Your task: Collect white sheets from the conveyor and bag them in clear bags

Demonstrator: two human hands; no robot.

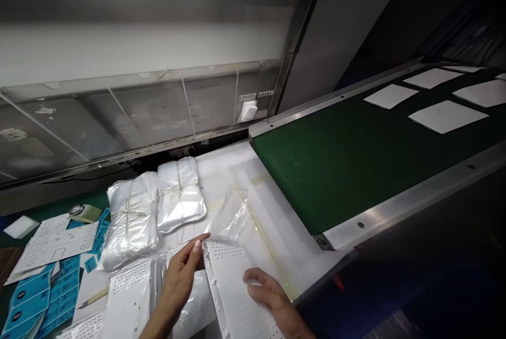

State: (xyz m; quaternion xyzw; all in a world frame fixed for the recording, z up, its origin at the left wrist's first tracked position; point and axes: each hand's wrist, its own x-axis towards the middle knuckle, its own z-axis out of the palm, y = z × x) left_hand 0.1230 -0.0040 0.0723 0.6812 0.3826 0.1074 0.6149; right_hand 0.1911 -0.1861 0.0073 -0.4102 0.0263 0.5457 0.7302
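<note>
Nearest, at six o'clock, one perforated white panel (233, 281) is gripped at its right side by the right hand (274, 297); the left hand (179, 270) meets its upper left corner, hold unclear. One green conveyor belt (324, 175) at three o'clock bears at least six white sheets (448, 116). Two tied bag bundles (132, 220) lie at eight, one loose bag (231, 216) at seven.

Two tied clear-plastic bag bundles (131, 218) are sitting behind-left of the white slotted rectangular panel (232, 282), blue paper sheets (60, 297) are lying further left, flat white rectangles (448, 117) are chilling over right on the ribbed green belt (336, 170).
</note>
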